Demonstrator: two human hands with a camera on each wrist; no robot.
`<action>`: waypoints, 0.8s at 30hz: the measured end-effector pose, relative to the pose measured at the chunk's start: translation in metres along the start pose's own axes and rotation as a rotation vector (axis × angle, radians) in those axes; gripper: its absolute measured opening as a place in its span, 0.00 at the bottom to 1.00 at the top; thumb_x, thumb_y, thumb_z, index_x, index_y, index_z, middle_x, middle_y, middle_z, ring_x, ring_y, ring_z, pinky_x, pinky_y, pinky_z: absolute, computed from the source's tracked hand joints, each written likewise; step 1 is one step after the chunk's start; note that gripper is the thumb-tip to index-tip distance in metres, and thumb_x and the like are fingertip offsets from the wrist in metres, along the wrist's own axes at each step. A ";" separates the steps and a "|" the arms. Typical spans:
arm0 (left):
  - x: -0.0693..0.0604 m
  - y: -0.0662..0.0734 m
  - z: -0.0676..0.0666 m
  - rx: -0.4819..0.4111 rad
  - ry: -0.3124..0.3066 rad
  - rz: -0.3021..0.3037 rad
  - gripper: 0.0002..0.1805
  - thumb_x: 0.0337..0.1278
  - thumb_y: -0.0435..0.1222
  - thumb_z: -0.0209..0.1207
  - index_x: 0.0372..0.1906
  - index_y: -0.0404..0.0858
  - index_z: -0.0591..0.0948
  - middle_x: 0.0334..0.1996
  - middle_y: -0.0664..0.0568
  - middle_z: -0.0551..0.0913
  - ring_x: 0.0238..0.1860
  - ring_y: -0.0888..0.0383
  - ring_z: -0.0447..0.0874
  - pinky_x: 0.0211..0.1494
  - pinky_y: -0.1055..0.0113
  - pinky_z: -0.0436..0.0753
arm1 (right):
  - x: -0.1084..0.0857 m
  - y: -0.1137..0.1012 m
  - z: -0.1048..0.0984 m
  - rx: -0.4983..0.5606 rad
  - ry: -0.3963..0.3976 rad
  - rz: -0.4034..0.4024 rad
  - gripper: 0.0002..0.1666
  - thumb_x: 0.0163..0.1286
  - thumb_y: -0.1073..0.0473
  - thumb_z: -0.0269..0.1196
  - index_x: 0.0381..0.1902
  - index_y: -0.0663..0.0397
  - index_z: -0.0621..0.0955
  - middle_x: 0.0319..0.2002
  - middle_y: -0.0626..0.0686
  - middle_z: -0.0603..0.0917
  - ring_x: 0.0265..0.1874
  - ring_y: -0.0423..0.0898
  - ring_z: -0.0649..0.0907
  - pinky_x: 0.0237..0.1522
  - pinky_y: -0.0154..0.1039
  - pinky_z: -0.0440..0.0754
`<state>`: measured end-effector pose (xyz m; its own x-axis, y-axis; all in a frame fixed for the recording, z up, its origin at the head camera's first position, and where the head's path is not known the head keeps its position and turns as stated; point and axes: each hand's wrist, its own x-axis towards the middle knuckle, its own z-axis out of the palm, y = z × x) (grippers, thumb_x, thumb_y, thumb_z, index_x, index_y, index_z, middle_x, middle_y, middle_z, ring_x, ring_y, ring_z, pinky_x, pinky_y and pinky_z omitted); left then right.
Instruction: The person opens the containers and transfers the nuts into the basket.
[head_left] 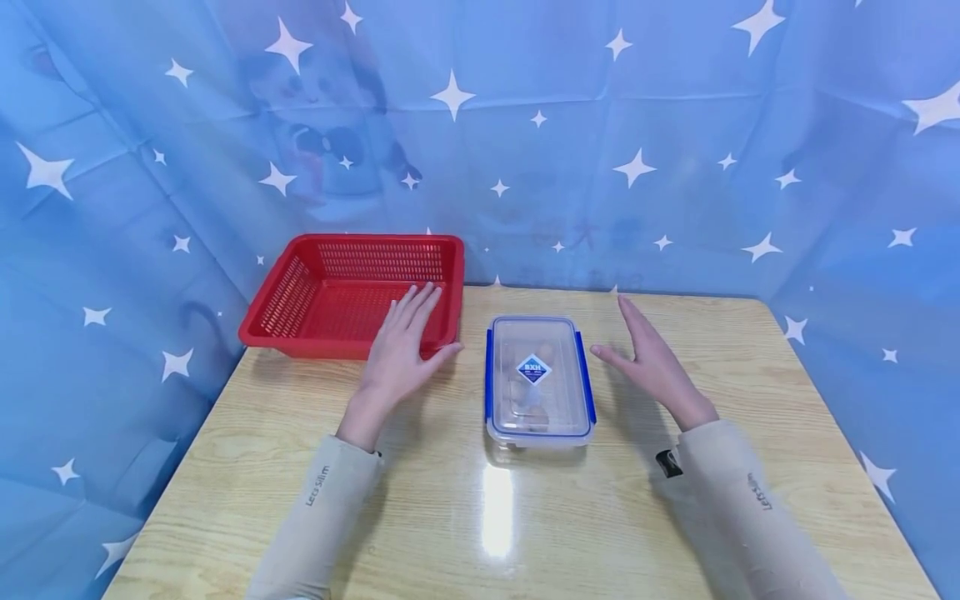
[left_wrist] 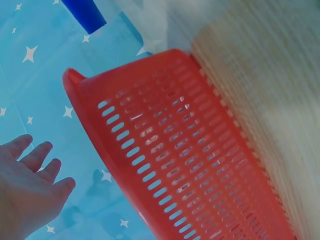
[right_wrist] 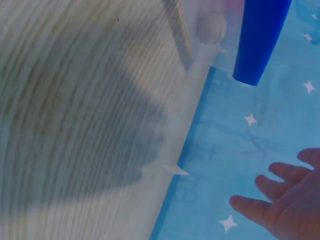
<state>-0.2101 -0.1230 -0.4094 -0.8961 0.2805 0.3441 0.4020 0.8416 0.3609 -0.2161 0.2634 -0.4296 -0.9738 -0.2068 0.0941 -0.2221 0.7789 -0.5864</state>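
A clear lidded food container (head_left: 534, 408) with blue side clips stands on the wooden table between both hands. Its lid bears a blue-and-white label, and some roundish items show dimly through the plastic. To its left my left hand (head_left: 401, 354) is held with straight fingers and the thumb spread toward the container, apart from it. In the head view that hand overlaps the front right corner of a red plastic basket (head_left: 300, 342). On the container's other side my right hand (head_left: 656, 358) has its fingers extended and thumb spread, touching nothing. The right wrist view shows a blue clip (right_wrist: 262, 42).
The basket has slotted walls and stands at the table's back left. A blue curtain (head_left: 510, 225) with white stars hangs behind and at both sides of the wooden table (head_left: 450, 517). Both forearms reach in from the front edge.
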 end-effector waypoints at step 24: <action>-0.024 0.016 0.026 -0.068 -0.046 0.105 0.47 0.60 0.60 0.60 0.79 0.47 0.56 0.80 0.54 0.56 0.81 0.53 0.50 0.80 0.52 0.61 | -0.008 0.001 0.026 -0.002 -0.069 0.026 0.54 0.71 0.35 0.58 0.81 0.46 0.44 0.82 0.57 0.42 0.79 0.66 0.49 0.74 0.70 0.50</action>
<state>-0.1866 -0.1038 -0.4346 -0.8552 0.3878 0.3438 0.5047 0.7737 0.3829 -0.2076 0.2505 -0.4518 -0.9737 -0.2267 0.0234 -0.1970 0.7856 -0.5866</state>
